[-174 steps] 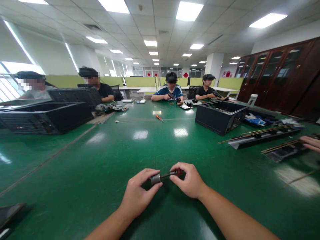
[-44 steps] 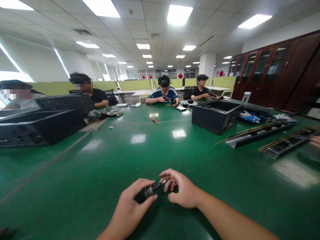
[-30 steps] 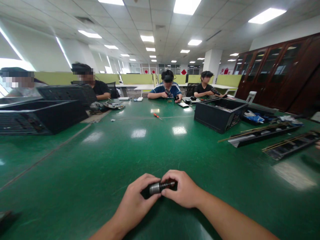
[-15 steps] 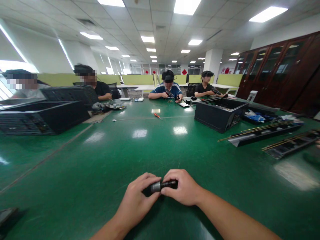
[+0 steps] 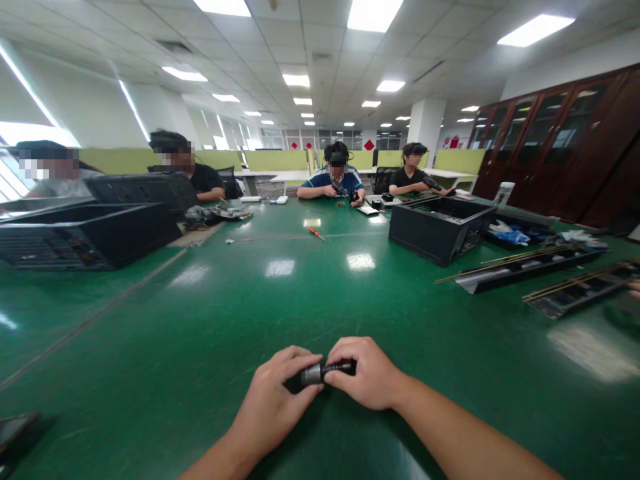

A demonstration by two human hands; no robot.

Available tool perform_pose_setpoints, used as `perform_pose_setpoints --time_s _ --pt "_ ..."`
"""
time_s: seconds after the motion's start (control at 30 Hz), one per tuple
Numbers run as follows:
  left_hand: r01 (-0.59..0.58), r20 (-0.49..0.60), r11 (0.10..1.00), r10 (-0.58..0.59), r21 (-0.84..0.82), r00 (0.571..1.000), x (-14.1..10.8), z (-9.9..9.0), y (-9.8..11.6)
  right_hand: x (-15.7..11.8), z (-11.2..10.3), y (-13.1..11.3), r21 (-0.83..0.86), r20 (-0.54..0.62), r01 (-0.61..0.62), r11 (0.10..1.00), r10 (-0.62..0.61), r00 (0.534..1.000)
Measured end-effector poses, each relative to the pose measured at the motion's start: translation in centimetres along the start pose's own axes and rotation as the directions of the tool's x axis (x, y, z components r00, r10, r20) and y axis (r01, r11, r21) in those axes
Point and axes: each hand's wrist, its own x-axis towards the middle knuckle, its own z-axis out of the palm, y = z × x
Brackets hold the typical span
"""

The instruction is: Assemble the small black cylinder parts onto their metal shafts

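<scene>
A small dark cylindrical part with a silver-grey band lies level between my hands, low in the middle of the view. My left hand is closed round its thicker left end, thumb below and fingers above. From its right end a thin, ridged shaft points to the right. The thumb and fingers of my right hand close round this shaft where it meets the thick body. The shaft's tip shows inside the curl of that hand. My palms hide part of the piece.
Below spreads a green tabletop. An orange-handled screwdriver lies farther off. Black computer cases stand right and left. Metal strips with brass-coloured rods lie at right. Several people sit round the table.
Both hands stay in nearly the same place round the part. My right thumb has shifted very slightly, and a little more of the silver body shows.
</scene>
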Motion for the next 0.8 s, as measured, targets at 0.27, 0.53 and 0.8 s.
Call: perform_pose_setpoints --time_s 0.27,0.53,0.8 --pt "0.009 -0.010 1.000 -0.009 0.005 1.000 -0.10 0.03 -0.20 -0.04 -0.13 0.12 -0.012 -0.001 0.011 1.000 -0.011 1.000" --pt "-0.007 -0.011 1.000 0.007 0.019 1.000 -0.19 -0.05 -0.15 -0.04 -0.27 0.06 -0.009 0.020 -0.006 1.000 0.006 1.000" --pt "-0.026 -0.021 0.999 0.027 0.040 0.999 -0.32 0.04 -0.27 -0.12 -0.17 0.21 0.000 0.023 -0.013 1.000 0.013 1.000"
